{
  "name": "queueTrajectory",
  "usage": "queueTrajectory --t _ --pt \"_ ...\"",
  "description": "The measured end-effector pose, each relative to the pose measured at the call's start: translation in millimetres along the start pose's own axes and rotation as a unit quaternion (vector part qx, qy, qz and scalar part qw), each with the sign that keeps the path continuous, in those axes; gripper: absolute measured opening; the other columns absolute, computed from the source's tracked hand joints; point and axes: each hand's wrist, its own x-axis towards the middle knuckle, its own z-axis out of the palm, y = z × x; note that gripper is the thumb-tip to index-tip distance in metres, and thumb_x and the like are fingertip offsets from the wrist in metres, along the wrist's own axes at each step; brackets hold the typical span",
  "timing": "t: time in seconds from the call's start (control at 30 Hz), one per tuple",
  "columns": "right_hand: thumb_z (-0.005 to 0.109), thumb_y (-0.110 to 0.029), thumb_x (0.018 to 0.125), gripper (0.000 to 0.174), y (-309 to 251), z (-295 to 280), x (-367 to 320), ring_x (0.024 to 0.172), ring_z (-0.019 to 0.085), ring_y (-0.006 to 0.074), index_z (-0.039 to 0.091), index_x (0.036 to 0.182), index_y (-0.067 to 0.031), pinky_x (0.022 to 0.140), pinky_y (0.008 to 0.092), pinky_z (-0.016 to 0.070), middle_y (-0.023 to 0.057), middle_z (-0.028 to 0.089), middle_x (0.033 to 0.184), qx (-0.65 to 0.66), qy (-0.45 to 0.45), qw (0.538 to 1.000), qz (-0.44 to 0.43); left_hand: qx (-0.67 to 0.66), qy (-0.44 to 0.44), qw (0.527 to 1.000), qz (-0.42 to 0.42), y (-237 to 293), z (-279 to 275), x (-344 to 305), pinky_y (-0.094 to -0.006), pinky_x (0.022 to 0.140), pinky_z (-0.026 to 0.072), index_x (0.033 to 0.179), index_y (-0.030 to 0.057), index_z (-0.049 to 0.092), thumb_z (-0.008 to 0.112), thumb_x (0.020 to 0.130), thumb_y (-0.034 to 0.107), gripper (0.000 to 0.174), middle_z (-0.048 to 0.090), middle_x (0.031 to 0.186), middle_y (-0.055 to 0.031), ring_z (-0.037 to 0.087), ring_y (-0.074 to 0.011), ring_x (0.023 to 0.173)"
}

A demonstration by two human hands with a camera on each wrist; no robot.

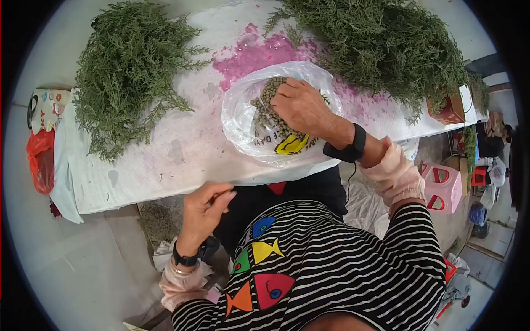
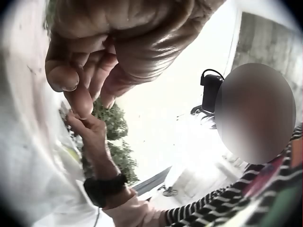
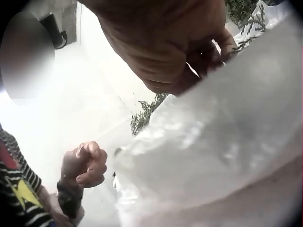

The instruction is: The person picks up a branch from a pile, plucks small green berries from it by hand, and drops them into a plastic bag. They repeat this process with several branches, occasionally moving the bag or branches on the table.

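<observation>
On the table near its front edge lies an open clear plastic bag with black print and a yellow picture. A heap of small round green-brown berries fills its middle. My right hand reaches into the bag, its curled fingers gripping at the berries; in the right wrist view the bag's rim hides the fingertips. A small green sprig shows beside those fingers. My left hand hovers just off the table's front edge, fingers loosely curled with nothing in them.
Leafy evergreen branches are piled at the left of the table, with a bigger pile at the back right. Pink stains mark the white table cover. A red bag hangs at the left; a pink stool stands right.
</observation>
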Motion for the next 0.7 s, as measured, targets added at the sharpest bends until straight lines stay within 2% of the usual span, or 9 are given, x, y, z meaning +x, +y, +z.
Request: queueTrajectory --t 0.1,0.13,0.2,0.33,0.53,0.6,0.67,0.7 --pt "0.063 -0.008 0.077 0.006 -3 0 0 0.074 0.057 0.0252 0.059 0.077 -0.0037 0.066 0.0358 0.0458 0.0094 0.059 0.075 0.154 0.161 0.974 0.032 -0.117 0.032 0.992 -0.033 34 12 31 -0.0188 0.047 0.0422 0.110 -0.0024 0.057 0.061 0.084 0.009 0.028 0.064 0.084 -0.0107 0.056 -0.0099 0.056" --pt "0.063 -0.008 0.077 0.006 -3 -3 -2 0.074 0.057 0.0252 0.059 0.077 -0.0037 0.066 0.0358 0.0458 0.0094 0.059 0.075 0.149 0.160 0.975 0.030 -0.120 0.032 0.992 -0.028 36 21 46 -0.0188 0.047 0.0422 0.110 -0.0024 0.057 0.061 0.084 0.009 0.028 0.064 0.084 -0.0107 0.056 -0.0099 0.056" --pt "0.063 -0.007 0.077 0.006 -4 -11 -7 0.069 0.057 0.0257 0.058 0.077 -0.0024 0.062 0.0350 0.0457 0.0103 0.058 0.072 0.178 0.182 0.966 0.051 -0.262 0.037 0.964 0.010 37 36 76 -0.0200 0.044 0.0426 0.109 -0.0035 0.057 0.060 0.085 0.009 0.027 0.064 0.085 -0.0122 0.057 -0.0109 0.056" --pt "0.063 -0.006 0.077 0.007 -10 -18 -11 0.067 0.057 0.0261 0.058 0.077 -0.0014 0.058 0.0337 0.0452 0.0108 0.057 0.070 0.216 0.197 0.952 0.089 -0.331 0.026 0.943 -0.003 31 55 116 -0.0219 0.042 0.0433 0.109 -0.0029 0.058 0.059 0.086 0.009 0.026 0.064 0.086 -0.0131 0.059 -0.0129 0.056" --pt "0.063 -0.004 0.077 0.006 -26 -21 -21 0.065 0.057 0.0249 0.057 0.077 -0.0012 0.054 0.0320 0.0447 0.0102 0.057 0.071 0.290 0.203 0.927 0.125 -0.406 0.046 0.911 -0.047 30 69 123 -0.0235 0.040 0.0433 0.109 -0.0021 0.058 0.059 0.086 0.010 0.026 0.064 0.084 -0.0128 0.060 -0.0148 0.057" --pt "0.063 -0.005 0.077 0.007 -33 -22 -22 0.065 0.057 0.0239 0.058 0.079 -0.0015 0.055 0.0321 0.0447 0.0095 0.057 0.072 0.304 0.202 0.924 0.110 -0.446 0.063 0.891 -0.053 34 72 123 -0.0233 0.039 0.0428 0.108 -0.0019 0.058 0.059 0.086 0.010 0.024 0.064 0.082 -0.0123 0.061 -0.0151 0.057" --pt "0.064 -0.005 0.077 0.007 -33 -22 -22 0.065 0.057 0.0235 0.058 0.080 -0.0016 0.055 0.0322 0.0447 0.0091 0.056 0.073 0.311 0.204 0.922 0.104 -0.446 0.068 0.891 -0.048 32 73 122 -0.0230 0.039 0.0424 0.105 -0.0020 0.059 0.058 0.087 0.010 0.022 0.064 0.080 -0.0117 0.060 -0.0148 0.056" --pt "0.064 -0.006 0.077 0.009 -29 -23 -24 0.065 0.056 0.0237 0.058 0.082 -0.0020 0.055 0.0324 0.0448 0.0090 0.056 0.074 0.284 0.199 0.935 0.070 -0.447 0.073 0.891 -0.042 32 73 121 -0.0227 0.039 0.0421 0.103 -0.0021 0.060 0.058 0.087 0.010 0.020 0.064 0.079 -0.0111 0.060 -0.0145 0.055"
